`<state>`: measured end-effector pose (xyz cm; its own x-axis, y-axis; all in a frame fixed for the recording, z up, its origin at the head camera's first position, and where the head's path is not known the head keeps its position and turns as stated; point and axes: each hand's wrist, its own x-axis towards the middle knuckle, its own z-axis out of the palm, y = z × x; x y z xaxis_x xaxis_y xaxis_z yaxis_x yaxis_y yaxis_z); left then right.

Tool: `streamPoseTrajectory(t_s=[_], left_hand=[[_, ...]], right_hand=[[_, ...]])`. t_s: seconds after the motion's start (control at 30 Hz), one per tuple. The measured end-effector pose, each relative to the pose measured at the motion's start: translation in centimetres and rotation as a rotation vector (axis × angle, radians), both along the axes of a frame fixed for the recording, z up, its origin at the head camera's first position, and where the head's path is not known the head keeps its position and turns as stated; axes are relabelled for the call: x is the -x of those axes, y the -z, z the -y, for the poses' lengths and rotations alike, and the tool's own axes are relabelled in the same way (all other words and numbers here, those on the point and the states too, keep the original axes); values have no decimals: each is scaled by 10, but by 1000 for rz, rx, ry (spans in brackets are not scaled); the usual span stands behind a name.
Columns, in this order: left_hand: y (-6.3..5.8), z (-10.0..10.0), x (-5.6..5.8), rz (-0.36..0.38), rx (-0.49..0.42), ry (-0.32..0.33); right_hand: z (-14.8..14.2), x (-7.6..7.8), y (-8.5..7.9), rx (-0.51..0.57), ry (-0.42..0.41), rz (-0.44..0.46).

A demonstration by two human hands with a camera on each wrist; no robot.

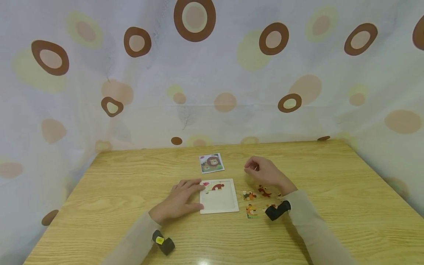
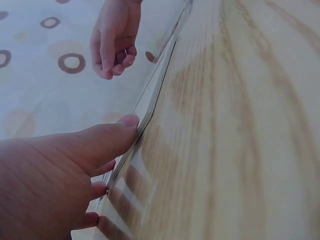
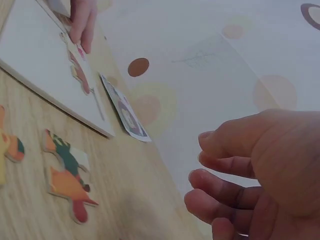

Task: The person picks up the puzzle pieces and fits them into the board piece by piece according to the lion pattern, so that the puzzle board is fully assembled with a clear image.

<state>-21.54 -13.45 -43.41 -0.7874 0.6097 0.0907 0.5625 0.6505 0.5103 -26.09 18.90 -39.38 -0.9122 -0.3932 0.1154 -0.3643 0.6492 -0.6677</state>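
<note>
A white puzzle tray (image 1: 216,206) lies on the table, with a few joined picture pieces (image 1: 216,186) along its top edge. My left hand (image 1: 180,198) rests at the tray's left side, fingers and thumb spread, their tips touching its rim. Off to the tray's right, my right hand (image 1: 265,172) hovers over the table with loosely curled fingers. Nothing shows between its thumb and fingers in the right wrist view. Below it lie several loose puzzle pieces, among them an orange and green one (image 3: 70,175) and a brown one (image 1: 264,191); the right wrist partly hides others.
Behind the tray lies a small lion picture card (image 1: 212,163). A yellowish puzzle piece (image 1: 251,211) sits near the tray's lower right corner. A white patterned curtain (image 1: 212,121) hangs along the back and sides of the wooden table (image 1: 132,165).
</note>
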Motion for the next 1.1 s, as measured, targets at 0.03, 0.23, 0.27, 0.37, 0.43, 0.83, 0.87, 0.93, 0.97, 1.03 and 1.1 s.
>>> streamPoseTrajectory(t_s=[0.03, 0.23, 0.27, 0.37, 0.43, 0.83, 0.87, 0.93, 0.97, 1.03, 1.1], left_hand=[[0, 0, 0, -1, 0, 1], [-1, 1, 0, -19, 3, -3], [-1, 2, 0, -21, 3, -3], [-1, 2, 0, -18, 2, -1], [0, 2, 0, -13, 3, -3], [1, -1, 1, -30, 8, -12], [1, -1, 1, -29, 9, -13], [0, -1, 0, -27, 8, -14], [0, 0, 0, -28, 8, -13], [0, -1, -1, -32, 5, -8], [0, -1, -2, -35, 4, -2]], right_hand=[[-4, 0, -3, -1, -6, 1], [-29, 2, -15, -19, -28, 47], [-33, 2, -16, -26, -32, 55], [-46, 4, -15, -49, -35, 76], [-55, 5, -12, -53, -36, 90], [-102, 14, 12, -69, -55, 196], [-104, 14, 15, -60, -59, 203], [-105, 15, 18, -50, -58, 207], [-105, 15, 20, -51, -54, 201], [-105, 15, 21, -55, -33, 197], [-105, 15, 21, -53, -24, 198]])
